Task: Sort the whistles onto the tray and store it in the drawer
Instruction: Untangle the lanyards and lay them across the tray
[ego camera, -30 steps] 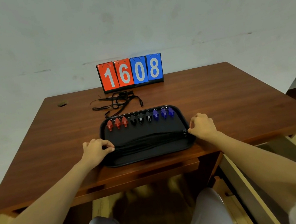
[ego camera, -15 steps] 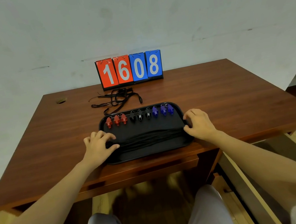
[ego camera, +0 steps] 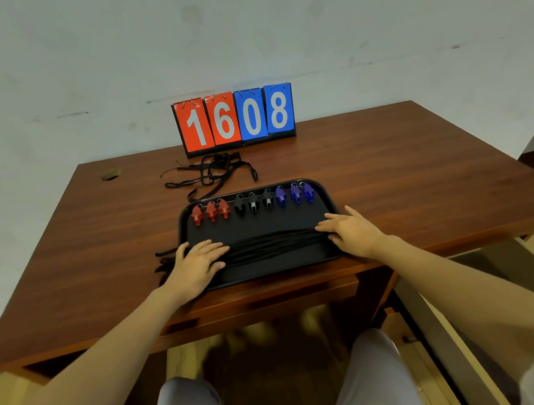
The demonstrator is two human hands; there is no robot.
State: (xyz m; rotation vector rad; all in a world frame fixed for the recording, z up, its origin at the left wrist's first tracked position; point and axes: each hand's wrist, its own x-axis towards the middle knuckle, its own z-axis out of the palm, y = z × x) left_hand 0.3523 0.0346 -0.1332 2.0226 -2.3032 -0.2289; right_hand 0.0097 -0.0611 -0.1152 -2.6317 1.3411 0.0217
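A black tray (ego camera: 255,223) lies at the desk's near edge. Along its far rim stands a row of whistles: three red whistles (ego camera: 210,210) on the left, three black whistles (ego camera: 253,202) in the middle, three blue whistles (ego camera: 294,193) on the right. A bundle of black lanyard cords (ego camera: 275,244) stretches across the tray's near half. My left hand (ego camera: 197,264) lies flat on the cords' left end, fingers spread, with cord loops spilling over the tray's left rim. My right hand (ego camera: 351,231) rests flat on the cords' right end.
A red and blue flip scoreboard (ego camera: 235,118) reading 1608 stands at the back of the wooden desk (ego camera: 411,180). Loose black lanyards (ego camera: 211,174) lie between it and the tray. A drawer front (ego camera: 274,305) sits under the desk edge. My knees are below.
Both hands have moved from the tray's side rims onto the cord bundle and flattened out, fingers spread. The cords' left ends now hang over the left rim.
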